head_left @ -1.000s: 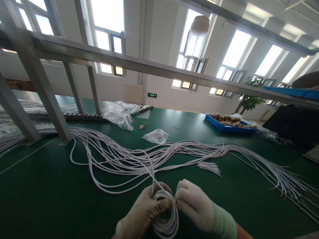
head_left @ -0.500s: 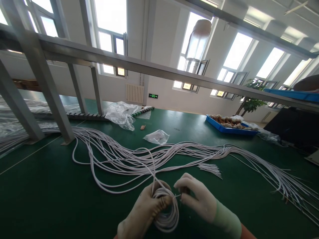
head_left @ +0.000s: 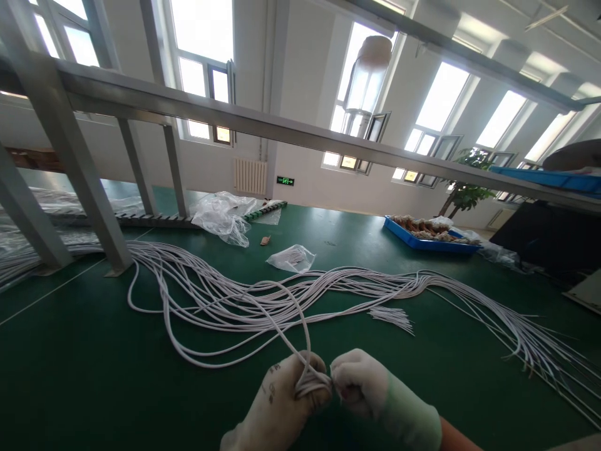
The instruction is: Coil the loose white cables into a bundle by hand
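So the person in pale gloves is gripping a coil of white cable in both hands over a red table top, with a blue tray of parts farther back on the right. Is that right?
Not quite: the table top is dark green, not red, as the head view shows. The rest holds: the gloved left hand and gloved right hand grip the coil of white cable, and the blue tray of parts sits farther back on the right.

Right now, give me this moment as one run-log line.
left hand: shut on wire coil | right hand: pinching coil end | loose white wires: spread on green table | blue tray: far right
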{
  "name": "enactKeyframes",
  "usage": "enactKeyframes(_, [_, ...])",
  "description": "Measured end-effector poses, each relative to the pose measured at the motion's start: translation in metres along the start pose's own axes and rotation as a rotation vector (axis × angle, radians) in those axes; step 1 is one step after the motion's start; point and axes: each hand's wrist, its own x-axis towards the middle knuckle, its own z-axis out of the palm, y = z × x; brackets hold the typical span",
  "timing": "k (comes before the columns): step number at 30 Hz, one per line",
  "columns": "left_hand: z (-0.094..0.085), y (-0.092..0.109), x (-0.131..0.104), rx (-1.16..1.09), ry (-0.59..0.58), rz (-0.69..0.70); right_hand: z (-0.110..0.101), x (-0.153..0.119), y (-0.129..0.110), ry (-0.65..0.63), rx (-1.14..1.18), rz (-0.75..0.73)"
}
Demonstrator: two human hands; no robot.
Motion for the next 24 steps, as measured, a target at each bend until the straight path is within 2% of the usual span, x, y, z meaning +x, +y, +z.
enactKeyframes(3, [-0.001, -0.004, 0.002, -0.284, 0.018, -0.013, -0.007, -0.008, -0.001, 0.135, -0.020, -0.156])
enactKeyframes(6, [-0.005, -0.003, 0.001, -0.476, -0.018, -0.057, -0.011, -0.016, -0.002, 0.280, -0.302, -0.404])
enactKeyframes(8, [-0.007, 0.000, 0.000, -0.534, -0.034, -0.075, -0.012, -0.017, -0.003, 0.259, -0.516, -0.512])
enactKeyframes(11, [-0.006, 0.004, -0.002, -0.544, -0.049, -0.087, -0.007, -0.015, -0.005, 0.229, -0.692, -0.572])
enactKeyframes(13, [-0.006, 0.006, -0.002, -0.490, -0.043, -0.077, -0.003, -0.012, -0.008, 0.257, -0.673, -0.530])
enactKeyframes(14, [-0.006, 0.006, -0.002, -0.420, -0.038, -0.072, 0.000, -0.010, -0.009, 0.247, -0.578, -0.444])
enactKeyframes(17, [-0.005, 0.004, -0.001, -0.100, -0.007, -0.039, 0.003, -0.003, -0.011, 0.085, -0.188, -0.095])
enactKeyframes(19, [-0.005, 0.002, 0.000, -0.011, -0.001, -0.031, 0.001, 0.000, -0.010, -0.020, -0.061, 0.019])
enactKeyframes(21, [-0.004, 0.000, 0.001, -0.118, 0.017, -0.020, -0.002, -0.001, -0.008, -0.028, -0.036, -0.006])
enactKeyframes(24, [-0.005, -0.001, 0.002, -0.370, 0.021, -0.027, -0.008, -0.007, -0.004, 0.140, -0.078, -0.160])
